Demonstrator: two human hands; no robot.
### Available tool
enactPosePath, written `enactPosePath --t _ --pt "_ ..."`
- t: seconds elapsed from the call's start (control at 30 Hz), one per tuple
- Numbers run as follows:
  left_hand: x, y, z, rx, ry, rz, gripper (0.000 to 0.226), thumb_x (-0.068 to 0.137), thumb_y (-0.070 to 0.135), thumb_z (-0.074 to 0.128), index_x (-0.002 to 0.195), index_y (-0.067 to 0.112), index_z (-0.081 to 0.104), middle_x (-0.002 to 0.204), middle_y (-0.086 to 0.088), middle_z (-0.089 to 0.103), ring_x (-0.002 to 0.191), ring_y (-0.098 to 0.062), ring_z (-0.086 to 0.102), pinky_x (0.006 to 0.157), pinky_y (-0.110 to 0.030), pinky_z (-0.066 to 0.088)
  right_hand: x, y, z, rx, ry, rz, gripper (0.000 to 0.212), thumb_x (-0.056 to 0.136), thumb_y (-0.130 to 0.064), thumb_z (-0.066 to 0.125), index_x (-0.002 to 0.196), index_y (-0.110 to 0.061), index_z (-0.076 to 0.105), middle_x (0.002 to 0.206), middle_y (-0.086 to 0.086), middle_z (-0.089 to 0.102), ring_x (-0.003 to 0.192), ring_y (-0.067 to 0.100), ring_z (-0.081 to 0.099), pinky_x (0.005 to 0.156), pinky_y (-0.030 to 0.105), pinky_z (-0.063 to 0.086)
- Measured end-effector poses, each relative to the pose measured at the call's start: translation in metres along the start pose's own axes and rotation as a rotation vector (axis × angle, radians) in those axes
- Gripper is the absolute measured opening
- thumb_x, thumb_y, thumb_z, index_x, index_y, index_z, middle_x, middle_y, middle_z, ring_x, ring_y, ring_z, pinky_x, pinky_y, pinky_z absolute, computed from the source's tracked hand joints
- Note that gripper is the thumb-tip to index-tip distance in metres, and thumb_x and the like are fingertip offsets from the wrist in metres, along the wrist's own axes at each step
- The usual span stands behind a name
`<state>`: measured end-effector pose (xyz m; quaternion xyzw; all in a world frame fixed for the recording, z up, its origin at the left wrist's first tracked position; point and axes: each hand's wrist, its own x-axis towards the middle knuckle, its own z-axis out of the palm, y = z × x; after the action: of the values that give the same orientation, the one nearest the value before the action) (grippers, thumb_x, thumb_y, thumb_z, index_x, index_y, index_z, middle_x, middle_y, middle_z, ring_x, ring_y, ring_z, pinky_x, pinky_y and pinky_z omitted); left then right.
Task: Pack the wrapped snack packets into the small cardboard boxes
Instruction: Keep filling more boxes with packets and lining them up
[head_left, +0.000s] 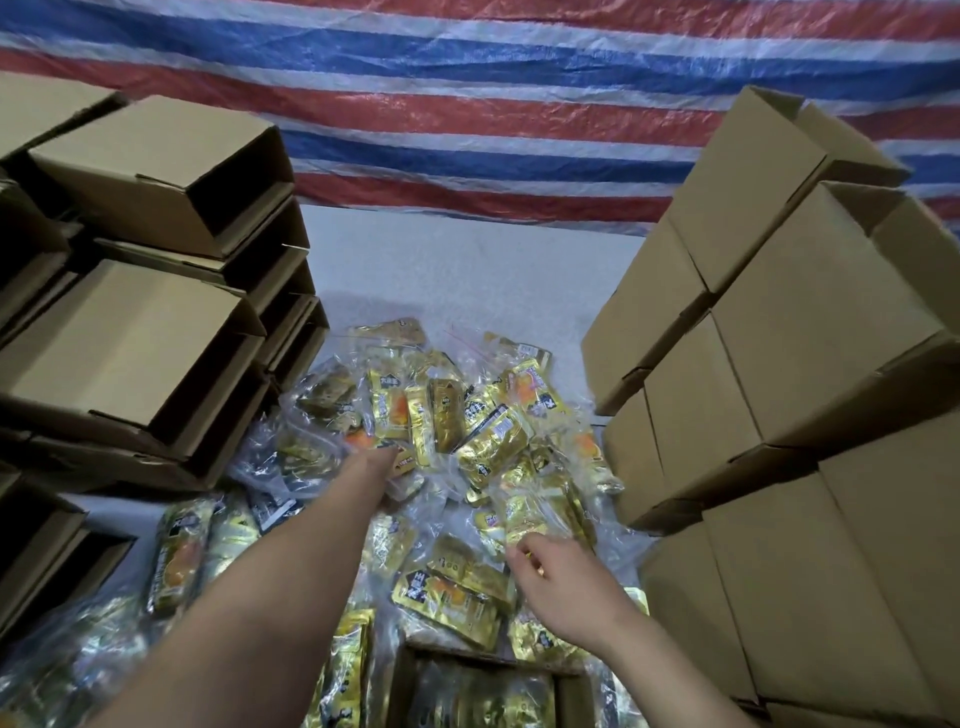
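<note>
Right hand (563, 582) pinches a clear packet bag (540, 512); left hand's grip hidden.

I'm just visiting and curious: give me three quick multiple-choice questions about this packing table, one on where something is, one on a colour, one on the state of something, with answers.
1. Where is the open box that is being filled?
A. At the bottom middle, nearest the person
B. On top of the right stack
C. Against the striped sheet

2. What colour are most snack packets?
A. Green
B. Gold
C. Pink

3. What is the right hand doing?
A. Resting flat on a box
B. Pinching a clear-wrapped packet
C. Pulling the sheet

Answers: 1 A, its rim shows at the bottom edge with packets inside; 2 B, shiny gold wrappers cover the table; 3 B, the fingertips close on the wrapper's edge.
</note>
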<state>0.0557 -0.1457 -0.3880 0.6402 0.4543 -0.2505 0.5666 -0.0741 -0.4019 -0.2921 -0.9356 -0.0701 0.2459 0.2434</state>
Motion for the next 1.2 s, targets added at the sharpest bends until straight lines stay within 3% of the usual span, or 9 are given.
enactPosePath --t 0.07,0.3,0.5,0.67,0.77,0.87,0.97,1.07,1.2 --pt "0.007 0.000 0.004 -0.020 -0.009 -0.021 0.053 0.099 0.030 0.061 0.140 0.003 0.043 0.131 -0.021 0.057 0.113 -0.037 0.061 0.089 -0.048 0.054 0.000 0.003 0.000 0.018 -0.002 0.017 0.041 0.102 -0.053 0.035 0.090 -0.022 0.059 0.086 -0.004 0.064 0.082 0.016 0.060 0.079 0.041 0.052" --pt "-0.003 0.000 0.009 -0.480 -0.135 -0.028 0.030 0.102 0.006 0.050 0.132 0.004 0.046 0.132 -0.018 0.056 0.109 -0.030 0.063 0.100 -0.049 0.051 0.008 0.002 -0.002 0.069 -0.005 0.040 0.033 0.101 -0.048 0.040 0.092 -0.026 0.062 0.083 -0.004 0.065 0.076 0.012 0.061 0.075 0.039 0.053" --pt "-0.059 -0.038 -0.009 -0.455 -0.323 -0.051 0.018 0.098 0.001 0.054 0.116 0.002 0.055 0.086 -0.017 0.072 0.069 -0.036 0.073 0.059 -0.054 0.061 0.016 -0.010 -0.001 0.157 -0.006 0.079 0.029 0.100 -0.047 0.042 0.101 -0.027 0.063 0.088 -0.009 0.066 0.075 0.007 0.062 0.074 0.034 0.053" --pt "-0.104 -0.053 -0.009 -0.333 -0.340 0.240 0.052 0.091 -0.007 0.060 0.139 0.008 0.046 0.127 -0.022 0.062 0.114 -0.041 0.062 0.093 -0.058 0.053 0.033 -0.043 -0.011 0.526 0.121 0.203 0.059 0.098 -0.052 0.052 0.146 -0.020 0.038 0.132 -0.003 0.055 0.115 0.015 0.056 0.094 0.034 0.045" --pt "-0.137 -0.051 -0.007 -0.171 -0.332 0.483 0.063 0.091 -0.001 0.062 0.147 0.020 0.040 0.129 -0.012 0.063 0.108 -0.027 0.067 0.091 -0.044 0.056 0.037 -0.063 -0.022 0.751 0.152 0.241 0.086 0.090 -0.064 0.057 0.156 -0.026 0.017 0.144 0.001 0.047 0.127 0.023 0.050 0.103 0.042 0.043" --pt "-0.168 -0.047 -0.007 -0.029 -0.317 0.622 0.073 0.094 0.016 0.065 0.152 0.040 0.027 0.147 -0.005 0.051 0.121 -0.026 0.061 0.102 -0.051 0.050 0.033 -0.079 -0.031 0.819 0.226 0.156 0.093 0.085 -0.064 0.062 0.157 -0.033 0.012 0.158 0.000 0.033 0.141 0.023 0.038 0.114 0.050 0.036" --pt "-0.192 -0.038 -0.018 0.010 -0.426 0.668 0.079 0.094 0.013 0.064 0.153 0.043 0.021 0.140 -0.011 0.056 0.108 -0.014 0.068 0.094 -0.040 0.056 0.018 -0.081 -0.049 0.579 0.404 -0.083 0.072 0.097 -0.039 0.055 0.156 -0.039 0.014 0.164 -0.013 0.012 0.149 0.008 0.014 0.121 0.049 0.023" --pt "-0.211 -0.017 -0.039 0.198 -0.550 0.698 0.059 0.095 0.006 0.062 0.139 0.039 0.042 0.112 -0.008 0.068 0.080 -0.005 0.068 0.073 -0.025 0.053 -0.003 -0.071 -0.081 -0.097 0.354 -0.429 0.087 0.086 -0.020 0.046 0.155 -0.044 -0.002 0.162 -0.022 -0.011 0.145 -0.003 -0.019 0.125 0.045 -0.002" --pt "-0.227 0.003 -0.055 0.481 -0.647 0.730 0.066 0.096 0.003 0.059 0.151 0.026 0.033 0.135 -0.006 0.058 0.108 -0.021 0.064 0.087 -0.034 0.054 -0.021 -0.074 -0.103 -0.745 0.259 -0.667 0.100 0.083 -0.024 0.051 0.154 -0.037 -0.019 0.161 -0.002 -0.028 0.147 0.018 -0.030 0.116 0.045 -0.025"
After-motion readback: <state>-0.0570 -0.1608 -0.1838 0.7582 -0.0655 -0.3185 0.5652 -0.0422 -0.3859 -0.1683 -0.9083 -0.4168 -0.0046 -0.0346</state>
